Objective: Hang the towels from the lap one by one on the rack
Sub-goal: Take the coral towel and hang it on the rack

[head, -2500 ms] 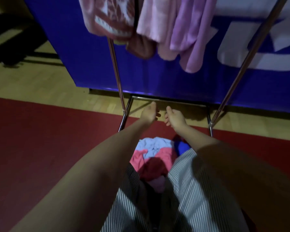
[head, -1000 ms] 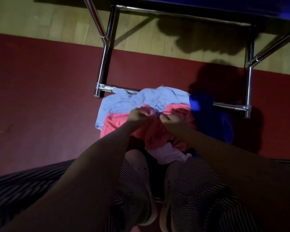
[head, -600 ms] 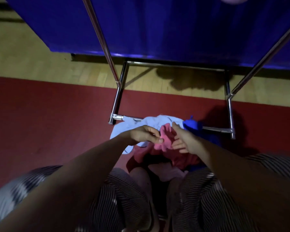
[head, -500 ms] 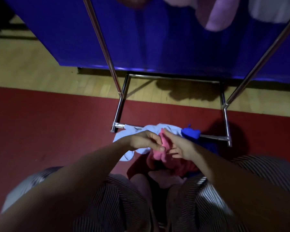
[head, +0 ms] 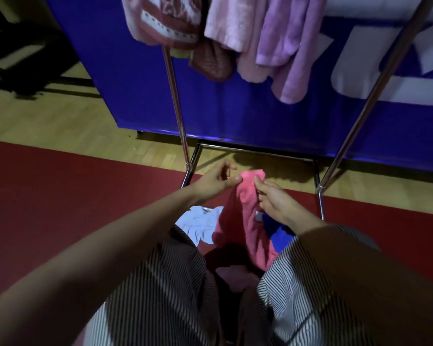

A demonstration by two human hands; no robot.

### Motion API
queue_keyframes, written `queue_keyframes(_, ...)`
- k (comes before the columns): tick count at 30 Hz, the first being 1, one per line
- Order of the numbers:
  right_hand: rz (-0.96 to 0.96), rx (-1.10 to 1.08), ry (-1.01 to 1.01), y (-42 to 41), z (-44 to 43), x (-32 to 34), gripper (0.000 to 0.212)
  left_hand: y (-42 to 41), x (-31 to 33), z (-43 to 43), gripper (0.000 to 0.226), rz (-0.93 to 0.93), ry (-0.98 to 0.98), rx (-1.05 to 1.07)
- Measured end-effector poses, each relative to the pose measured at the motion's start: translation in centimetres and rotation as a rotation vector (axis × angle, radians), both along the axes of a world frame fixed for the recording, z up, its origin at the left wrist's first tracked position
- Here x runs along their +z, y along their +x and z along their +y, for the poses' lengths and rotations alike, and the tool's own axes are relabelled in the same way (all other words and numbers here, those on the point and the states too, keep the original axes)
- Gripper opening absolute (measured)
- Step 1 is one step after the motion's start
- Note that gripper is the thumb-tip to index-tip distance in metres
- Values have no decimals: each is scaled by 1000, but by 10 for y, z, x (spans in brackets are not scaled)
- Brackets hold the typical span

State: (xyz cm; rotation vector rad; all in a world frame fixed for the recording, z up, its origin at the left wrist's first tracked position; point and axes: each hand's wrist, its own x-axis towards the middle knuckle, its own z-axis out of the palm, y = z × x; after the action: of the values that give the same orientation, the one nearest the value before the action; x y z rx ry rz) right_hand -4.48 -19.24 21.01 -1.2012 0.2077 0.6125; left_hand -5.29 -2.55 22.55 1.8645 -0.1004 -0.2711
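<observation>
Above the lap (head: 303,283), left hand (head: 215,181) and right hand (head: 273,199) pinch one pink towel (head: 244,221).

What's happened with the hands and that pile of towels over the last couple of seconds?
The left hand and right hand, empty before, pinched the pink towel and lifted it off the lap pile; it now hangs between them. The light blue towel and dark blue towel stayed on the lap; the rack keeps its hung towels.

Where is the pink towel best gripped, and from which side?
Grip the pink towel at its top edge, from the right as the right hand does, adding a pinch from the left; the rest hangs limp below.
</observation>
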Motion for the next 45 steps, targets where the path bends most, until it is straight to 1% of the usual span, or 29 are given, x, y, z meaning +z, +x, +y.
queue_keyframes(2, -6, 45, 6, 0, -2, 7, 20, -1, 3, 8, 31, 22, 134, -130)
queue_keyframes(3, -9, 66, 0, -1, -3, 11, 20, -2, 6, 12, 32, 53, 177, -198)
queue_keyframes(5, -15, 69, -1, -2, -4, 16, 20, -7, 14, 13, 26, 117, 154, -297)
queue_keyframes(6, -17, 61, -2, -2, -4, 18, 20, -8, 15, 12, 27, 116, 127, -316)
queue_keyframes(7, -20, 52, -13, -3, -4, 21, 19, -8, 16, 11, 32, 108, 108, -308)
queue_keyframes(9, -45, 21, -100, -3, -3, 21, 18, -9, 11, 10, 44, 121, 89, -280)
queue_keyframes(10, -79, 13, -149, -4, -3, 20, 15, -9, 8, 10, 43, 120, 109, -276)
queue_keyframes(12, -175, 72, -285, -9, -4, 19, 6, -10, 2, 8, 36, 66, 197, -264)
queue_keyframes(14, -265, 168, -455, -11, -5, 15, 8, -9, -2, 6, 34, -1, 282, -247)
queue_keyframes(16, -346, 198, -578, -10, -6, 13, 6, -7, -3, 6, 36, -32, 333, -228)
queue_keyframes(17, -379, 176, -613, -9, -6, 12, 5, -7, -3, 7, 36, -29, 353, -233)
queue_keyframes(19, -442, 101, -656, -8, -5, 12, 14, -7, -1, 8, 28, -1, 409, -277)
queue_keyframes(21, -497, 0, -666, -6, -7, 10, 19, -6, -3, 11, 20, 57, 481, -335)
queue_keyframes(22, -511, -60, -668, -5, -8, 10, 18, -5, -5, 13, 21, 80, 525, -355)
queue_keyframes(24, -519, -153, -685, -2, -12, 10, 18, -4, -6, 18, 26, 120, 585, -353)
queue_keyframes(26, -511, -217, -701, 0, -18, 11, 18, -2, -8, 24, 26, 152, 633, -321)
queue_keyframes(29, -498, -263, -740, 0, -24, 10, 18, -2, -9, 32, 20, 186, 812, -299)
queue_keyframes(31, -492, -301, -741, 1, -28, 8, 18, -2, -13, 39, 25, 237, 934, -316)
queue_keyframes(33, -456, -383, -742, 1, -33, 9, 18, -4, -15, 49, 30, 300, 1027, -361)
queue_keyframes(36, -418, -480, -743, 4, -44, 8, 17, -7, -16, 65, 34, 322, 1150, -367)
queue_keyframes(38, -406, -521, -747, 5, -49, 9, 17, -8, -18, 70, 36, 319, 1199, -345)
queue_keyframes(40, -391, -554, -743, 5, -52, 10, 17, -8, -17, 71, 46, 335, 1194, -286)
queue_keyframes(41, -388, -564, -746, 5, -53, 10, 18, -6, -16, 72, 52, 310, 1188, -245)
queue_keyframes(42, -383, -572, -753, 5, -53, 10, 18, -4, -15, 74, 51, 259, 1188, -215)
queue_keyframes(45, -385, -614, -768, 6, -55, 10, 21, 1, -13, 80, 36, 28, 1199, -124)
